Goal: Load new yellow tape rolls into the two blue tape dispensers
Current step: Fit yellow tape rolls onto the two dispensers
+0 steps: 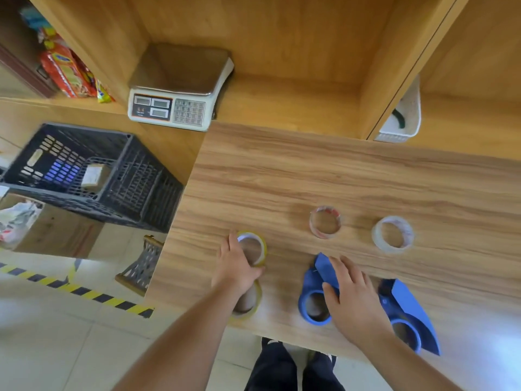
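Two yellow tape rolls lie flat near the table's left front edge. My left hand point(235, 268) grips the far yellow roll point(258, 246) from its near side. The near yellow roll point(251, 304) lies partly under my left wrist. Two blue tape dispensers lie near the front edge with empty hubs. My right hand point(351, 297) rests on the left dispenser point(314, 294), fingers curled over its body. The right dispenser point(408, 309) lies untouched beside my right wrist.
Two nearly spent tape cores, one reddish point(325, 221) and one whitish point(392, 235), lie further back on the wooden table point(310, 170). A scale point(180, 88) stands at the back left. A black crate point(84, 170) and a cardboard box point(53, 230) sit on the floor left.
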A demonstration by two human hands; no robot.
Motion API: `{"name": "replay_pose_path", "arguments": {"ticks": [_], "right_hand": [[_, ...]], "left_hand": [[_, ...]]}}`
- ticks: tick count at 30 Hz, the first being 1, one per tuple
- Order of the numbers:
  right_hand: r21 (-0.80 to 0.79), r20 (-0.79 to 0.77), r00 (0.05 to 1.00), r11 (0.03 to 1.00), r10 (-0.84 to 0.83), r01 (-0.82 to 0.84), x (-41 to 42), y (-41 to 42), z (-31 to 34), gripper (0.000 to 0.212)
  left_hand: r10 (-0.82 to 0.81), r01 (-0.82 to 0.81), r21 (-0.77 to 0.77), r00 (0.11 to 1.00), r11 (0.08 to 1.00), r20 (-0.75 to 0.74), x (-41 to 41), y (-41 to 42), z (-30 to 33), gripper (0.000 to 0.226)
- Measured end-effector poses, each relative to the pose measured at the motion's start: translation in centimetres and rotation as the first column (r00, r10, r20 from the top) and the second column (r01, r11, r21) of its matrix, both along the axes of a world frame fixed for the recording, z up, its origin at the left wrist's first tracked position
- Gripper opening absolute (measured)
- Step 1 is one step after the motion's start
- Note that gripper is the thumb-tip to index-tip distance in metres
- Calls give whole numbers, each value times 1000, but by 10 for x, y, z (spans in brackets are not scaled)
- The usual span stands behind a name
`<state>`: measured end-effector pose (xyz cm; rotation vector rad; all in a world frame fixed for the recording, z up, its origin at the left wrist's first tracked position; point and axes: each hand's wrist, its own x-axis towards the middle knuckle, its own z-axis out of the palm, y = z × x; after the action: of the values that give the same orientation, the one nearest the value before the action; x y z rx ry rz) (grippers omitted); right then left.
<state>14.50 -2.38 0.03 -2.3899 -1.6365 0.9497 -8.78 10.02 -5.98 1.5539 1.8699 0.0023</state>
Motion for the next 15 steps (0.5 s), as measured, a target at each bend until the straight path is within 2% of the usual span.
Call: {"name": "replay_pose_path", "arguments": {"ticks": [4,9,15], "right_hand": [[-3,-18,999,999,-43,43,4,-4,1,60],[6,-58,995,997,-81,82,7,-8,4,59],[14,-124,989,996,-82,85,15,-11,8,57]], "left_hand": [[-26,27,39,1000,999,-17,3,5,-1,123],[-142,129,196,988,972,56,7,-12,21,116],[-231,185,246,957,951,174,28,-53,41,115]]}}
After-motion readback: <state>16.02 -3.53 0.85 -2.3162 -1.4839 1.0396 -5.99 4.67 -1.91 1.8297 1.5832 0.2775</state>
